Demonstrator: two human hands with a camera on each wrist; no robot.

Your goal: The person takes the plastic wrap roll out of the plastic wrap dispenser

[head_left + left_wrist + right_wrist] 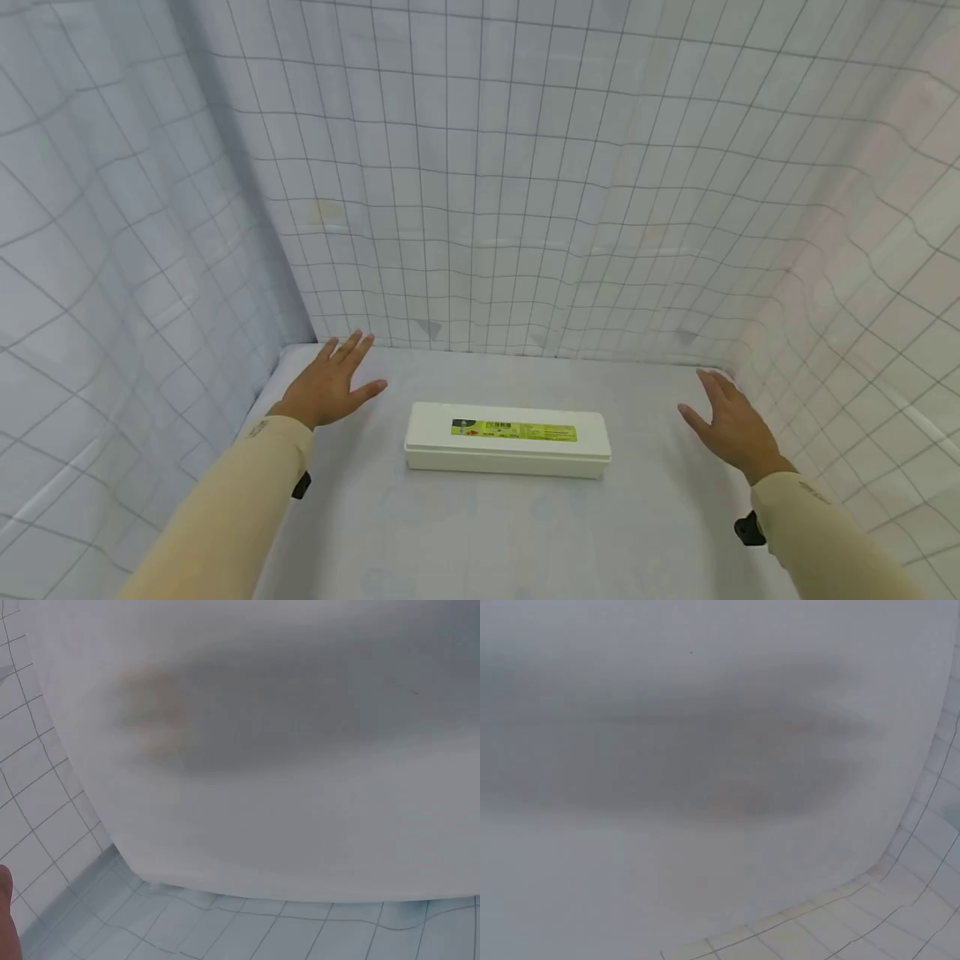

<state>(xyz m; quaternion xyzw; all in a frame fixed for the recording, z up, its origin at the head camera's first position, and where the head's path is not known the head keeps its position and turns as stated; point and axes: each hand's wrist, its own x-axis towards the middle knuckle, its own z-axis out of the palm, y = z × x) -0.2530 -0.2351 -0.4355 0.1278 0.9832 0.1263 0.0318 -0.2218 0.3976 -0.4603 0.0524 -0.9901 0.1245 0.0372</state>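
A long white lidded box lies on the white table, with a yellow-green label on its lid. To its left, my left hand hovers apart from it with fingers spread and holds nothing. My right hand is held out to the right of the box, fingers extended and thumb apart, also holding nothing. In the left wrist view only a bit of a finger shows at the lower left edge, and a hand-shaped shadow falls on the table. The right wrist view has just the tabletop and a shadow, no hand.
The white tabletop is enclosed by grid-patterned sheets: a back one, a left one and a right one. Both sleeved forearms reach in from the near side, each with a dark device under the wrist.
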